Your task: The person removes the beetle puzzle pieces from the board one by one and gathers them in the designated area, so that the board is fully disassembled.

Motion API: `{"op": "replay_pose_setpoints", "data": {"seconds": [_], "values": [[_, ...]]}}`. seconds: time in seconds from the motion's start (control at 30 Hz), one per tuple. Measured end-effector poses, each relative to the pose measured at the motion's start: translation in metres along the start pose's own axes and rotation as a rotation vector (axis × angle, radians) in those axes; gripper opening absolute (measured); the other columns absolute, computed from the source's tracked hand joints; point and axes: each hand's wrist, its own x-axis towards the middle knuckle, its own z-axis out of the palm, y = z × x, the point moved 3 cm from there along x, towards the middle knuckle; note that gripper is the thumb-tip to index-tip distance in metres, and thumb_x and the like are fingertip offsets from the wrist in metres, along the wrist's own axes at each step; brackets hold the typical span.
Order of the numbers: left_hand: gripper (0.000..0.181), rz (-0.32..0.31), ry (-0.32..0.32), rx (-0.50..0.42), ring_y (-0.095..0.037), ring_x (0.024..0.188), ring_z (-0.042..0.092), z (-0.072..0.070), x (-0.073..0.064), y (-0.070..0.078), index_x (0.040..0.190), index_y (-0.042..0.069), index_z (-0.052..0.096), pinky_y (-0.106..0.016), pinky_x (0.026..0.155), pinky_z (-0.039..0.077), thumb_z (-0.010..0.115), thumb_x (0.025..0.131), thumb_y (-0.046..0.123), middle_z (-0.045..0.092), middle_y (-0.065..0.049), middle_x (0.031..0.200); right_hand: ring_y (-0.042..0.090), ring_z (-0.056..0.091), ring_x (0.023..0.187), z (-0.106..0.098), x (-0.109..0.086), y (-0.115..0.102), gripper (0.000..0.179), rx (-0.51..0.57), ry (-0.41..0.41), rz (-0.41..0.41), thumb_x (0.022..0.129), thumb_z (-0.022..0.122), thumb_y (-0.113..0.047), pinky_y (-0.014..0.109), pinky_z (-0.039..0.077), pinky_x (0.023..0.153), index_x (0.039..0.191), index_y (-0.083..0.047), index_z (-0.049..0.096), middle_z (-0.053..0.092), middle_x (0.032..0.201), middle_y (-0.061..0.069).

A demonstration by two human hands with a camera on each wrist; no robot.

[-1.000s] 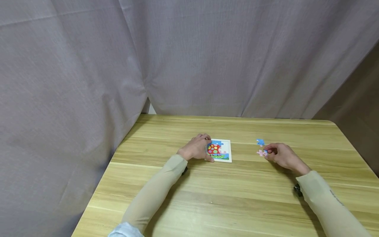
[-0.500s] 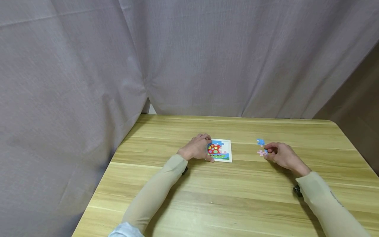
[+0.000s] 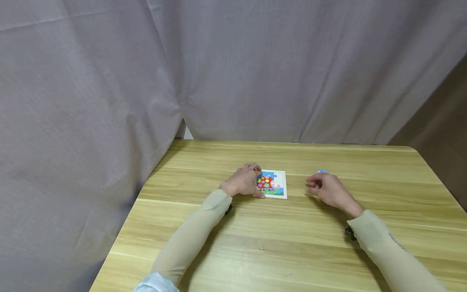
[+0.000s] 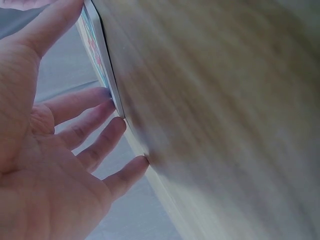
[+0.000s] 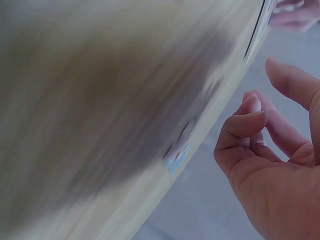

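A square jigsaw puzzle board (image 3: 285, 184) with a white border lies flat on the table, showing a red spotted animal over green and blue. Some of its upper right part is bare white. My left hand (image 3: 243, 181) holds the board's left end, thumb on the near side and fingers on the far side. Right of the board my right hand (image 3: 332, 192) hovers above the table, fingers loosely bent, thumb apart; nothing shows between them in the right wrist view. Beneath it lie loose jigsaw pieces (image 5: 177, 156). The hand mostly hides them in the head view, where a blue piece (image 3: 322, 171) peeks out.
The wooden table (image 3: 255, 251) carries the board and loose pieces. A grey curtain (image 3: 248, 73) hangs along its back edge and left side. A dark device sits under each wrist.
My right hand has shifted left from the loose pieces toward the board, now covering the pink piece's spot in the head view. The left hand and board have stayed put.
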Motion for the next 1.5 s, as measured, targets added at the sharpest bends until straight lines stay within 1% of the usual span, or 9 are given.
{"op": "replay_pose_setpoints", "data": {"seconds": [0.1, 0.27, 0.37, 0.57, 0.77, 0.9, 1.03, 1.23, 1.5], "values": [[0.09, -0.003, 0.003, 0.013, -0.022, 0.152, 0.046, -0.001, 0.0, 0.0, 0.158, 0.012, 0.059, -0.041, 0.128, 0.044, 0.091, 0.086, 0.056, 0.05, 0.002, 0.164, 0.014, 0.06, 0.087, 0.012, 0.006, -0.01, 0.031, 0.02, -0.021, -0.018, 0.096, 0.082, -0.009, 0.019, 0.048, 0.071, 0.12, 0.009, 0.076, 0.073, 0.097, 0.01], [0.089, 0.004, 0.008, 0.019, -0.022, 0.151, 0.046, -0.002, 0.001, 0.001, 0.157, 0.012, 0.059, -0.042, 0.127, 0.045, 0.091, 0.086, 0.056, 0.05, 0.002, 0.164, 0.014, 0.059, 0.085, 0.028, 0.015, -0.024, 0.025, 0.008, -0.031, -0.05, 0.095, 0.082, -0.01, 0.021, 0.047, 0.072, 0.114, 0.006, 0.079, 0.072, 0.094, 0.008], [0.089, 0.007, 0.01, 0.021, -0.022, 0.151, 0.046, -0.002, 0.001, 0.001, 0.157, 0.012, 0.059, -0.042, 0.127, 0.045, 0.091, 0.086, 0.056, 0.051, 0.002, 0.163, 0.014, 0.06, 0.084, 0.034, 0.019, -0.031, 0.022, 0.01, -0.034, -0.07, 0.093, 0.083, -0.009, 0.022, 0.048, 0.072, 0.112, 0.004, 0.08, 0.072, 0.092, 0.007], [0.09, 0.008, 0.009, 0.029, -0.023, 0.151, 0.046, -0.004, 0.002, 0.002, 0.157, 0.012, 0.059, -0.042, 0.127, 0.046, 0.09, 0.086, 0.057, 0.051, 0.002, 0.164, 0.013, 0.062, 0.083, 0.042, 0.026, -0.043, 0.024, 0.016, -0.065, -0.103, 0.091, 0.087, -0.01, 0.022, 0.049, 0.072, 0.11, 0.004, 0.08, 0.073, 0.092, 0.008], [0.09, 0.012, 0.009, 0.034, -0.022, 0.151, 0.047, -0.003, 0.003, 0.002, 0.157, 0.012, 0.059, -0.041, 0.126, 0.046, 0.09, 0.086, 0.058, 0.051, 0.002, 0.163, 0.015, 0.063, 0.086, 0.05, 0.03, -0.046, 0.03, -0.02, -0.111, -0.092, 0.09, 0.088, -0.012, 0.026, 0.051, 0.075, 0.112, 0.005, 0.081, 0.074, 0.095, 0.011], [0.089, 0.014, 0.015, 0.037, -0.022, 0.15, 0.047, -0.003, 0.003, 0.002, 0.156, 0.013, 0.06, -0.041, 0.126, 0.046, 0.09, 0.086, 0.058, 0.052, 0.002, 0.162, 0.017, 0.065, 0.086, 0.051, 0.03, -0.046, 0.03, -0.053, -0.111, -0.094, 0.09, 0.088, -0.012, 0.029, 0.054, 0.076, 0.112, 0.007, 0.081, 0.074, 0.096, 0.012], [0.081, -0.003, 0.031, 0.036, -0.022, 0.149, 0.048, -0.004, 0.003, 0.004, 0.153, 0.012, 0.063, -0.042, 0.124, 0.047, 0.087, 0.09, 0.056, 0.053, 0.002, 0.16, 0.018, 0.065, 0.084, 0.051, 0.03, -0.048, 0.029, -0.068, -0.108, -0.094, 0.089, 0.089, -0.011, 0.031, 0.055, 0.075, 0.11, 0.007, 0.08, 0.074, 0.094, 0.012], [0.067, -0.038, 0.051, 0.077, -0.022, 0.144, 0.05, 0.0, 0.004, 0.009, 0.145, 0.011, 0.069, -0.042, 0.117, 0.053, 0.081, 0.096, 0.055, 0.055, 0.0, 0.158, 0.017, 0.064, 0.083, 0.053, 0.03, -0.047, 0.027, -0.049, -0.127, -0.07, 0.09, 0.088, -0.009, 0.028, 0.053, 0.075, 0.11, 0.007, 0.079, 0.074, 0.093, 0.01], [0.062, -0.062, 0.064, 0.103, -0.02, 0.141, 0.052, 0.002, 0.003, 0.013, 0.139, 0.013, 0.073, -0.04, 0.113, 0.055, 0.081, 0.095, 0.056, 0.056, 0.002, 0.157, 0.015, 0.06, 0.084, 0.055, 0.03, -0.045, 0.023, -0.001, -0.14, -0.05, 0.09, 0.086, -0.008, 0.024, 0.048, 0.073, 0.105, 0.002, 0.072, 0.068, 0.09, 0.007]]}}
